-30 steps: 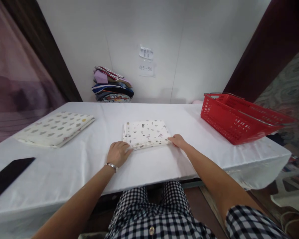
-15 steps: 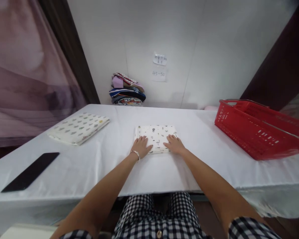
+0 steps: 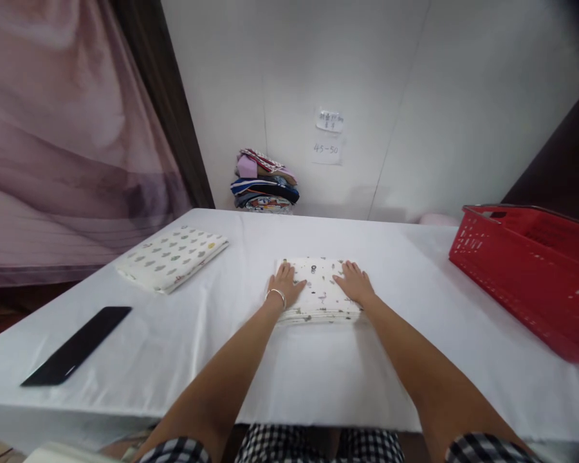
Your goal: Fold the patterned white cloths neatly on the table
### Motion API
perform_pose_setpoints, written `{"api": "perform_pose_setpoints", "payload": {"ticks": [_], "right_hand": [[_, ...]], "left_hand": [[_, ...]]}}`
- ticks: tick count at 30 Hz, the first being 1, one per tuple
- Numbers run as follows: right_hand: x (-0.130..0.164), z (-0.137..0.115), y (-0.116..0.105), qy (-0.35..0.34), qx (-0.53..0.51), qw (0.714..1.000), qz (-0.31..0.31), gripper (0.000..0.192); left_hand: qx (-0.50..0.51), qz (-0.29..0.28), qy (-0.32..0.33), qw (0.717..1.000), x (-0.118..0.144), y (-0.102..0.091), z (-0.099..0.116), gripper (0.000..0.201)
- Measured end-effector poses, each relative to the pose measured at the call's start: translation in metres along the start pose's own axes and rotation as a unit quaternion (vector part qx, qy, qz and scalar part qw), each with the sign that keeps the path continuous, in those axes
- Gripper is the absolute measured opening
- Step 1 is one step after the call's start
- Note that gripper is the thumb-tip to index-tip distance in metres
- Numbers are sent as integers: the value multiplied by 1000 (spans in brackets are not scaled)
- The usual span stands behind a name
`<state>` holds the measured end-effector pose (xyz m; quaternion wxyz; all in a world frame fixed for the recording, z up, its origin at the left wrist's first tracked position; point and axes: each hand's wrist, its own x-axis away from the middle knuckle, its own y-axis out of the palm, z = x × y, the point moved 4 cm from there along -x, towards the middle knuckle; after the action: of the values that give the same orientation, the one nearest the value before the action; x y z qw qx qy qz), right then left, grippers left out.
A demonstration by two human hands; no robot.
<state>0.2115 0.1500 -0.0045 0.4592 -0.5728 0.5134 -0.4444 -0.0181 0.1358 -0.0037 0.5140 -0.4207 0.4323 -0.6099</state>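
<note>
A folded white cloth with small scattered prints lies flat on the white-covered table, its layered folded edge facing me. My left hand, with a bracelet on its wrist, rests palm down on the cloth's left side, fingers spread. On the cloth's right side lies my right hand, also flat with fingers apart. Bare printed fabric shows between the two hands. Neither hand grips the cloth.
Another folded white cloth with grey prints lies at the left. In front of it is a flat black object. A red plastic basket stands at the right. A pile of folded fabrics rises behind the table's far edge.
The view has shifted, so the table's contents appear further right and lower. Both hands now lie further toward the far part of the cloth, and more of its near folded edge shows.
</note>
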Motion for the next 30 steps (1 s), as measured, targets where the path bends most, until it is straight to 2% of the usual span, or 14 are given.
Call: {"api": "perform_pose_setpoints", "payload": {"ticks": [3,5,8,10,15,19,25,30], "right_hand": [[0,8,9,-5,-13,1000,10,69],[1,8,10,-6,-17,1000,10,69],[1,6,9,-4,-14,1000,5,69],[2,5,8,-4,-10,1000,6,69],[1,5,9,-8,-5,1000,12,67],[1,6,9,-8,-8,1000,17,67],[3,6,9,-15,-4,1000,15,64],[3,5,9,-21,-1,1000,21,65]], "left_hand": [[38,23,-6,999,2,2,-7,64],[69,58,-23,996,1,-4,-13,54],[119,130,-82,981,-6,-18,-29,41],[151,148,-132,968,-14,-27,-40,36],[168,115,-187,961,-42,-37,-46,38],[141,91,-216,962,-56,-32,-41,50],[104,91,-216,966,-54,-20,-42,50],[96,79,-213,969,-54,-24,-44,53]]}}
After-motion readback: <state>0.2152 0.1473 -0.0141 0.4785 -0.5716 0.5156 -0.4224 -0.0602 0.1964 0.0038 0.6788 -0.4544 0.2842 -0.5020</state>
